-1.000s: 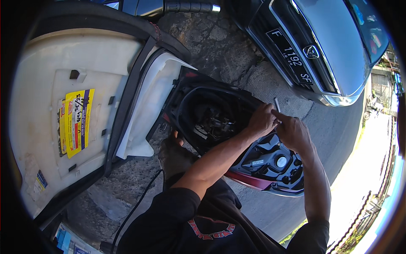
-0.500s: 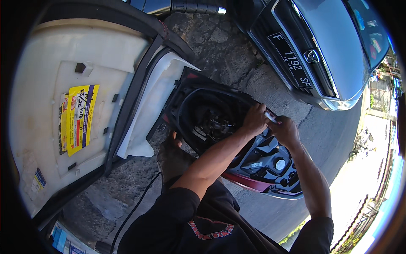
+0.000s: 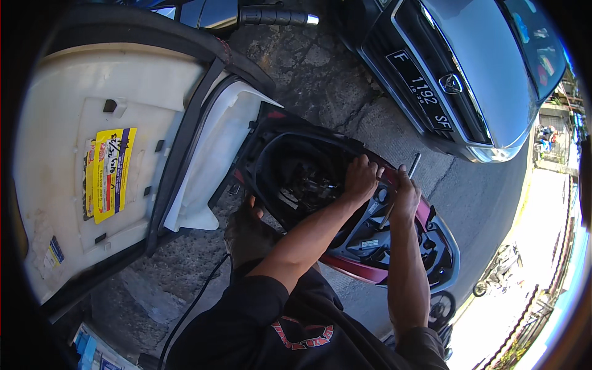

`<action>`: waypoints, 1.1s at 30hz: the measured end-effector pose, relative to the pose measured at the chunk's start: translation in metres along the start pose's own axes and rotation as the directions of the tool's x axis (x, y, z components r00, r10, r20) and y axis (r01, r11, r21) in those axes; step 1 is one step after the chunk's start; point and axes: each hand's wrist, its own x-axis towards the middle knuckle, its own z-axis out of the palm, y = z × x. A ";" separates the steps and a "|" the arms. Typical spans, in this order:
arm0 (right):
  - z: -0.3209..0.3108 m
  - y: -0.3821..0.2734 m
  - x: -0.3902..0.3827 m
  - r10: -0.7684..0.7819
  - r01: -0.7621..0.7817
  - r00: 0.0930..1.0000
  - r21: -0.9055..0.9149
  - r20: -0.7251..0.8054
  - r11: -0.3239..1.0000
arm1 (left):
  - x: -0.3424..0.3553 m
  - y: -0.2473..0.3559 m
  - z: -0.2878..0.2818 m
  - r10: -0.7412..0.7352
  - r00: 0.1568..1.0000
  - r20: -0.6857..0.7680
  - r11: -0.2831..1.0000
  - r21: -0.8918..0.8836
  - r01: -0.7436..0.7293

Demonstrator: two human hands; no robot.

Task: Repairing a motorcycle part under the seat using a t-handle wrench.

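My right hand (image 3: 405,191) is closed around a slim metal rod (image 3: 417,161), which slants down toward a black recessed section (image 3: 379,237) of the red scooter (image 3: 348,266). Close to its left, my left hand (image 3: 362,179) has curled fingers by the rim of the open under-seat compartment (image 3: 296,140); whatever it may grip is hidden by the fingers. Dark mechanical parts (image 3: 308,185) show inside that compartment, behind my left forearm. A pale plastic seat underside (image 3: 65,148) with dark edging and yellow stickers (image 3: 117,172) stands raised at the left.
A grey car (image 3: 481,74) is parked at the top right. A black ribbed handlebar grip (image 3: 271,16) juts in at the top. A black cable (image 3: 200,296) runs over the rough pavement (image 3: 148,290). Motorbikes (image 3: 496,268) stand along the sunlit roadside.
Both hands have shifted left. My right hand, still on the rod, now sits lower relative to my left, with its forearm more upright. More of the roadside motorbikes shows.
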 end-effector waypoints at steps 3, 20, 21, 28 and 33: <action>-0.012 -0.001 0.006 -0.112 0.094 0.984 -0.128 -0.136 0.987 | 0.001 0.001 0.001 0.038 0.999 -0.009 0.998 -0.048 -0.038; -0.016 -0.050 0.006 -0.133 0.786 0.515 -0.528 0.847 -0.320 | -0.053 -0.087 -0.018 -0.475 0.624 0.621 -0.060 -0.730 0.681; -0.015 -0.051 0.005 -0.119 0.761 0.581 -0.590 0.805 -0.269 | -0.059 -0.097 -0.025 -0.433 0.613 0.661 -0.252 -0.741 0.622; -0.021 -0.053 0.010 -0.206 0.710 0.596 -0.629 0.776 -0.318 | -0.073 -0.118 -0.059 -0.352 0.663 0.661 -0.441 -0.741 0.506; -0.028 -0.069 -0.039 -0.288 0.766 0.545 -0.608 0.787 -0.211 | -0.083 -0.138 -0.065 -0.390 0.676 0.625 -0.419 -0.775 0.474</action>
